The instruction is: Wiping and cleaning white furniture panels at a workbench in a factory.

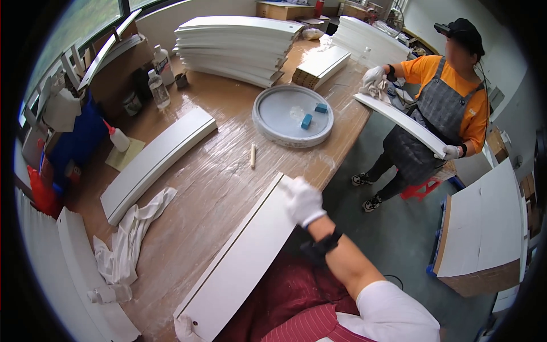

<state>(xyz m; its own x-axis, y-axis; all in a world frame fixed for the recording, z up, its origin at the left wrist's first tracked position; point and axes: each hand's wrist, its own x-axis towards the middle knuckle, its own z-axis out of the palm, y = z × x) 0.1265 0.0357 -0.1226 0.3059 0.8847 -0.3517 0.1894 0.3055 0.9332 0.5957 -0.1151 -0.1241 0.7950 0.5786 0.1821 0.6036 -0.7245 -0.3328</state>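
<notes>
A: While the right hand (303,200), gloved white, grips the far corner of the curved white panel (245,262), where's the left?

B: Left hand (183,329) at the panel's near end, mostly hidden beneath it; whether it's closed, can't tell. Panel lies slantwise over the table edge (228,159).

A: Near the right hand?

B: Small wooden dowel (253,155) just beyond it; round grey tray (293,117) farther off. White rag (128,239) left of the panel. A co-worker (447,97) opposite wipes another panel.

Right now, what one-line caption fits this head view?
Gloved right hand and left hand hold a white curved panel over the workbench.
</notes>
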